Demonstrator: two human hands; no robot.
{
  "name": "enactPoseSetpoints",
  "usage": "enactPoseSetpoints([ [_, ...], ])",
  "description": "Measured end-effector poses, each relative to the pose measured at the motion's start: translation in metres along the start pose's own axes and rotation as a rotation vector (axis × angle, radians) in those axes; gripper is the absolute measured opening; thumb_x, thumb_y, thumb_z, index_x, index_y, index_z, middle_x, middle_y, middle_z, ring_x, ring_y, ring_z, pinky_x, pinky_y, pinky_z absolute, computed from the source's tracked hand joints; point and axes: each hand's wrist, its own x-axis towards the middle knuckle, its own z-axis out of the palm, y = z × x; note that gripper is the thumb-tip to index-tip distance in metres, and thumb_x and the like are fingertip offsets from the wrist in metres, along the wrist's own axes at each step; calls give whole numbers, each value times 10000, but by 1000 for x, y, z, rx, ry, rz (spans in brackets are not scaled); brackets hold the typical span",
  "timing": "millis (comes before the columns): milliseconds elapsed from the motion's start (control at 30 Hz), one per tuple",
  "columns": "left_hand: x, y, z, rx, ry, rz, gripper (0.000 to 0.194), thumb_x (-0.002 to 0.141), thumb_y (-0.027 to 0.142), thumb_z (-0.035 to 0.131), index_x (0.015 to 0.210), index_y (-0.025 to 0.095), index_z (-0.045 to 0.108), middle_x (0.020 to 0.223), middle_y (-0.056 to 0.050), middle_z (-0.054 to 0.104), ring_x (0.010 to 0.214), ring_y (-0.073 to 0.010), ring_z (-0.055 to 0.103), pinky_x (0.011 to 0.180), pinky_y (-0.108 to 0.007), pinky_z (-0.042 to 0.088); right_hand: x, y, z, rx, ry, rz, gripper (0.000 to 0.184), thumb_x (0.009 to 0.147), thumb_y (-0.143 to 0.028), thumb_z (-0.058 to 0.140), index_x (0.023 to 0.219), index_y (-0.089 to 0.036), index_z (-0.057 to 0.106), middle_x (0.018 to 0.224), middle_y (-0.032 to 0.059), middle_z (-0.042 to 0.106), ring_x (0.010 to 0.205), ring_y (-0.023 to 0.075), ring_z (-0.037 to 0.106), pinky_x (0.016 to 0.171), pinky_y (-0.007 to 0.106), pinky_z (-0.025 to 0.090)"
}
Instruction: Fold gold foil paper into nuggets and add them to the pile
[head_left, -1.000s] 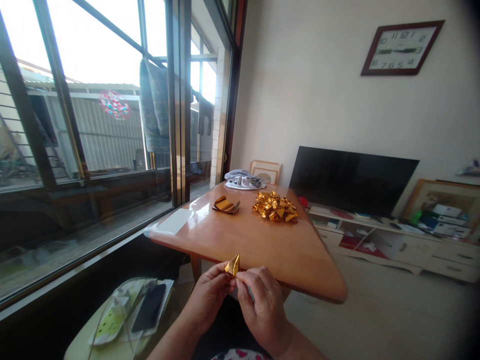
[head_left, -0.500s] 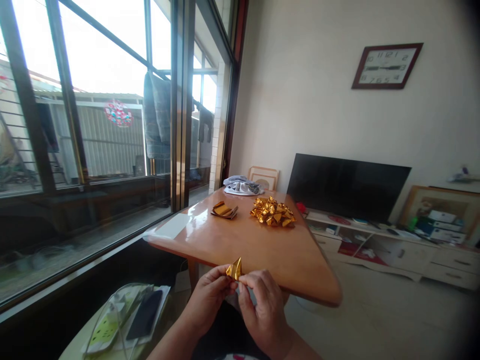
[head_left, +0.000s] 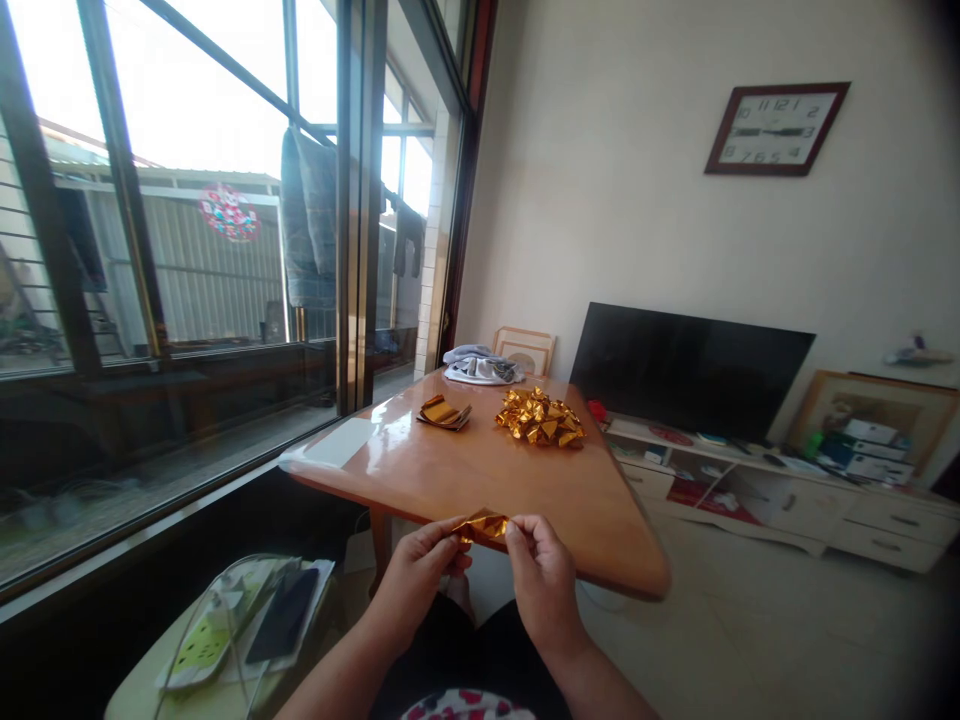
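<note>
Between my two hands, just off the near edge of the wooden table (head_left: 480, 480), is a folded piece of gold foil paper (head_left: 484, 526). My left hand (head_left: 420, 570) pinches its left end, and my right hand (head_left: 541, 575) pinches the right end. The piece is stretched out sideways with creases across it. Farther back on the table lies a heap of folded gold paper pieces (head_left: 540, 418). To its left rests a small stack of gold paper sheets (head_left: 444, 411), slightly curled.
A white sheet (head_left: 337, 445) lies at the table's left side, and folded clothes (head_left: 481, 364) at the far end. Lower left, a stool (head_left: 150, 690) bears a green power strip (head_left: 206, 640), cables and a phone (head_left: 283, 615). A TV (head_left: 694, 375) stands behind, right.
My hands have moved apart, the right one to the right. The gold paper, earlier a pointed upright shape, is now drawn out wide between them. The view has shifted slightly.
</note>
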Motion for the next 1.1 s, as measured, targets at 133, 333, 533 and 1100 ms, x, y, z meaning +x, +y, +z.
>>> enactPoseSetpoints([
  [133, 0, -1, 1, 25, 76, 41, 420, 758, 377, 766, 1108, 145, 751, 896, -96, 751, 751, -206, 680, 713, -306, 498, 2, 4, -2, 23, -4, 91, 277, 891, -463, 600, 851, -192, 645, 768, 33, 694, 738, 210, 637, 682, 304, 502],
  [333, 0, -2, 0, 44, 78, 101, 285, 806, 390, 726, 962, 153, 697, 851, -62, 718, 732, -180, 665, 690, -279, 491, 3, 10, -4, 59, -11, 168, 263, 876, -438, 602, 757, -205, 608, 688, -2, 629, 672, 174, 556, 651, 285, 460],
  [533, -1, 4, -4, 105, 48, 100, 286, 832, 428, 696, 869, 145, 692, 776, -55, 699, 698, -172, 645, 664, -266, 480, 2, 9, -4, 135, -33, 305, 305, 856, -471, 620, 725, -197, 595, 653, -7, 614, 632, 158, 536, 610, 270, 440],
  [1100, 8, 6, -35, -8, -50, -104, 338, 805, 466, 713, 733, 136, 690, 629, -45, 676, 480, -114, 563, 478, -223, 348, 3, -8, -29, -5, -578, 68, 344, 875, -499, 664, 1022, -192, 718, 880, 31, 689, 821, 194, 605, 760, 314, 492],
])
